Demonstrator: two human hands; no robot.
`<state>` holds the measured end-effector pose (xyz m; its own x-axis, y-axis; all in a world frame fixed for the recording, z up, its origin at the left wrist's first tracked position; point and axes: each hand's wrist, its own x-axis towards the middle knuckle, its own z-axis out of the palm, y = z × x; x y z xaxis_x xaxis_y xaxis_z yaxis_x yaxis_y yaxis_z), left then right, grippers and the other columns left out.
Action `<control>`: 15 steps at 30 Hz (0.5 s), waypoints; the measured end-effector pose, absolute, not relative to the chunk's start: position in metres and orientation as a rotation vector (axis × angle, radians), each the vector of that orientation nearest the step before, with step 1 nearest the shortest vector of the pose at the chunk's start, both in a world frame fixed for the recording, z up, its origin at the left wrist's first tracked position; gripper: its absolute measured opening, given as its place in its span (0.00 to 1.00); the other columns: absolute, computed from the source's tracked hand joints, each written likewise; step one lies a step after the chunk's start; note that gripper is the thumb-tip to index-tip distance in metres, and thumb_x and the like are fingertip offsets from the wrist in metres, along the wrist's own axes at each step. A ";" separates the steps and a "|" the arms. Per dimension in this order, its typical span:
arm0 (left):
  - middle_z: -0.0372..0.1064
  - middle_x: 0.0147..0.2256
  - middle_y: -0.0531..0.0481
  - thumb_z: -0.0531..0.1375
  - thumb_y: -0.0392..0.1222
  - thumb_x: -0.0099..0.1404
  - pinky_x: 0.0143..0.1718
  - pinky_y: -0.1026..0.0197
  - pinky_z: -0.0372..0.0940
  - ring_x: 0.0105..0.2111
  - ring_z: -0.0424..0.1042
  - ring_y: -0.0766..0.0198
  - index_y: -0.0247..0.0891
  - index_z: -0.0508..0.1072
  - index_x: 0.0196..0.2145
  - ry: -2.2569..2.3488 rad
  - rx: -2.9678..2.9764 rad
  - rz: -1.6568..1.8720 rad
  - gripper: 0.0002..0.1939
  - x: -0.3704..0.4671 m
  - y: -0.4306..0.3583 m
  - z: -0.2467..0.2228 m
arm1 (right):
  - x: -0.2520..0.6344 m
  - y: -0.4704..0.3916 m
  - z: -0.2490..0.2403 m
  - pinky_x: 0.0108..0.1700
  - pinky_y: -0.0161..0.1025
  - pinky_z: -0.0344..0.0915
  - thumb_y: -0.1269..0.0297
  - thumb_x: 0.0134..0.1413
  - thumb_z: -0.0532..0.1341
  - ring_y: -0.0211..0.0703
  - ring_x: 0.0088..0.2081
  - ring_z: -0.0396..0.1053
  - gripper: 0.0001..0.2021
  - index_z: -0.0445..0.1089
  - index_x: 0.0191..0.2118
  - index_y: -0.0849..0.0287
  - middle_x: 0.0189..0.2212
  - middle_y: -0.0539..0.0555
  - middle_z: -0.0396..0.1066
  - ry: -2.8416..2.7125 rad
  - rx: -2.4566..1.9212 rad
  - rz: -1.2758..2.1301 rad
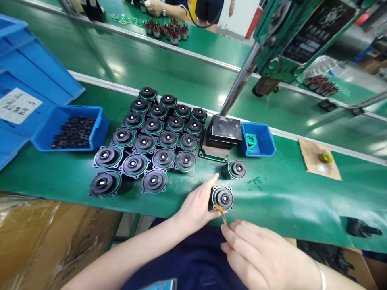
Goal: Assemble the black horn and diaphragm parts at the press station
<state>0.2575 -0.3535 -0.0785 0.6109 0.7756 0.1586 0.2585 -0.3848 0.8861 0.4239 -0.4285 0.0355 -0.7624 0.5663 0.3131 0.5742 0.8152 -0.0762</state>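
My left hand point(196, 204) is wrapped round the side of a black round motor housing point(224, 198) with a four-eared flange, standing on the green bench near its front edge. Between the fingers of my right hand point(260, 251) is a small brush point(223, 216); its yellowish bristles touch the near left rim of that housing. Just behind stands a second black housing point(236, 169), touched by neither hand. To the left, several similar housings point(163, 158) stand in rows, with green rings showing round many of them.
A green press point(302, 40) rises behind my hands over its black block point(225, 131). Beside it, a blue bin point(266, 141) holds green rings; another blue bin point(99, 129) holds small black parts. Cardboard point(311, 159) carries a yellow-topped jar point(325, 157). A co-worker's hand point(155, 7) shows across the bench.
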 end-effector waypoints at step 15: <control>0.70 0.52 0.40 0.69 0.34 0.56 0.51 0.48 0.66 0.50 0.72 0.48 0.37 0.55 0.63 0.875 2.693 0.471 0.41 0.212 -0.333 -0.025 | 0.483 -0.396 0.037 0.41 0.40 0.74 0.76 0.64 0.52 0.44 0.44 0.72 0.12 0.70 0.48 0.63 0.44 0.61 0.70 -2.336 -1.232 -0.177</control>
<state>0.2116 -0.3328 -0.0253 0.7648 0.6054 0.2204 0.5175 -0.7810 0.3496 0.4833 -0.3957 0.0368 -0.4725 0.7407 0.4777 0.8041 0.5841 -0.1104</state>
